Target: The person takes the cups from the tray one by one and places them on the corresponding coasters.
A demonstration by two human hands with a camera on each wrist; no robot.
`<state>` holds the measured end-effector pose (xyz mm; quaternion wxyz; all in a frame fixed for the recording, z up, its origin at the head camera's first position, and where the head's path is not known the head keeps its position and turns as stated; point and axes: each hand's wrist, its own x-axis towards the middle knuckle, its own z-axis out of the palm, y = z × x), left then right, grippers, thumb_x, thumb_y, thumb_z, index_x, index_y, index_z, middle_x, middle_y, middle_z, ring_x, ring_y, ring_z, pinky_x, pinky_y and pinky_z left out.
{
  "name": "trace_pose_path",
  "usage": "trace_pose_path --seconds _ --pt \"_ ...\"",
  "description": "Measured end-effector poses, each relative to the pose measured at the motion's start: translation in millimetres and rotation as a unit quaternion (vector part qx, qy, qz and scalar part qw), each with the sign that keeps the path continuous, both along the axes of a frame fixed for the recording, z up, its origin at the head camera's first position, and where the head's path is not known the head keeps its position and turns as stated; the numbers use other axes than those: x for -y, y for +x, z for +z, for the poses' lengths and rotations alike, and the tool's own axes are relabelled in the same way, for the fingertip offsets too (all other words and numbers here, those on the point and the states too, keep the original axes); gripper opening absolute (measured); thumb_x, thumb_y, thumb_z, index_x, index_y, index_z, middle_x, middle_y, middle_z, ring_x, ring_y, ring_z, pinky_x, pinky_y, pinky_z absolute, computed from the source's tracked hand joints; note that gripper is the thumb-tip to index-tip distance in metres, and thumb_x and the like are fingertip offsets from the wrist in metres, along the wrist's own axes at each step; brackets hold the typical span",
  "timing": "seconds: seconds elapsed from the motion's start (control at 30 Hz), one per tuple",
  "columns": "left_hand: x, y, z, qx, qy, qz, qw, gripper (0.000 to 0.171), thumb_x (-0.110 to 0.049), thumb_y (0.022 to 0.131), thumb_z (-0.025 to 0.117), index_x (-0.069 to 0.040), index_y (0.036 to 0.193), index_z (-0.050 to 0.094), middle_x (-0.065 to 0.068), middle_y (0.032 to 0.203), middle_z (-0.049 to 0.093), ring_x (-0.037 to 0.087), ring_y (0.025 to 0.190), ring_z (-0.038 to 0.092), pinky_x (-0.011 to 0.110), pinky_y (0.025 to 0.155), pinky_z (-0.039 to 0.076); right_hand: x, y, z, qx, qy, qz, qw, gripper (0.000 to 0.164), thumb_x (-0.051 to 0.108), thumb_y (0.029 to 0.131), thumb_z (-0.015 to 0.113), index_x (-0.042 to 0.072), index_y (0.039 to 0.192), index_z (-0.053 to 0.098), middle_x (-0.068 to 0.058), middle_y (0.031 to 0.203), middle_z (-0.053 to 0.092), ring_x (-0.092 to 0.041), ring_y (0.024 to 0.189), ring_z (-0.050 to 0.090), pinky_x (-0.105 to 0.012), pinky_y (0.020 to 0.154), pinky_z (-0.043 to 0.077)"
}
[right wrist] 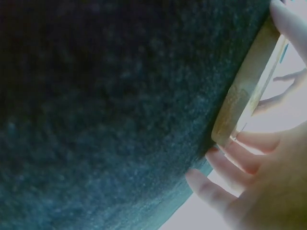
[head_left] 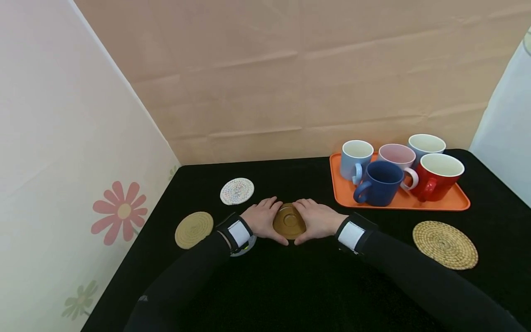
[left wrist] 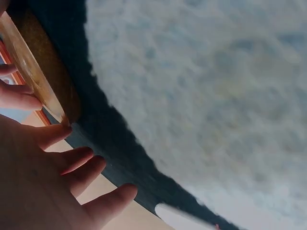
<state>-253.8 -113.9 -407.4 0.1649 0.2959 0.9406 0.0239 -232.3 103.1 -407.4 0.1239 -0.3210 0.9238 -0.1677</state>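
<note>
A brown wooden saucer (head_left: 286,226) with a round recess in its middle is between both hands, low at the middle of the black tabletop. On its left rim, my left hand (head_left: 262,219) holds it between thumb and index finger. My right hand (head_left: 318,219) grips the right rim the same way. In the left wrist view, the other fingers (left wrist: 79,160) spread away from the saucer. Whether the saucer touches the cloth, I cannot tell. Beneath the left wrist lies a grey round coaster (head_left: 248,248), partly covered; it fills much of the left wrist view as a blurred pale disc.
Behind the left hand lies a white speckled coaster (head_left: 237,191), with a beige woven coaster (head_left: 194,229) further left. An orange tray (head_left: 454,202) at the back right carries several mugs, including a dark blue mug (head_left: 379,184). A straw mat (head_left: 445,244) lies beyond the right forearm.
</note>
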Motion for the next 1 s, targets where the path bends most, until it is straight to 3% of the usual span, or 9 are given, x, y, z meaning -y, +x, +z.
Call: trace_pose_path --seconds 0.3,0.53,1.0 --pt "19.7 -3.2 8.9 0.007 -0.006 0.029 0.9995 0.112 -0.073 0.07 0.069 -0.016 0.154 0.023 0.014 0.158 0.019 0.031 0.143 0.022 0.05 0.109 0.028 2.5 -12.9 4.3 -0.01 0.01 -0.031 0.999 0.1 0.054 0.07 0.08 -0.001 0.143 0.039 -0.02 0.139 0.042 -0.033 0.122 0.045 -0.048 0.096 0.043" --pt "32.4 -4.0 7.0 0.005 -0.005 0.048 0.9988 0.109 -0.075 0.072 0.065 -0.014 0.154 0.025 0.015 0.158 0.019 0.034 0.142 0.023 0.051 0.11 0.027 4.6 -27.0 -1.0 -0.021 0.015 -0.055 0.998 0.101 0.056 0.07 0.079 -0.002 0.143 0.038 -0.021 0.138 0.043 -0.033 0.12 0.046 -0.048 0.095 0.044" --pt "55.8 4.0 12.5 0.017 0.024 0.071 0.9971 0.106 -0.072 0.074 0.064 -0.015 0.154 0.024 0.014 0.158 0.019 0.033 0.142 0.021 0.051 0.109 0.027 15.3 -51.7 -1.6 -0.019 0.036 -0.104 0.994 0.099 0.056 0.071 0.079 -0.003 0.141 0.04 -0.019 0.13 0.047 -0.031 0.113 0.047 -0.045 0.091 0.046"
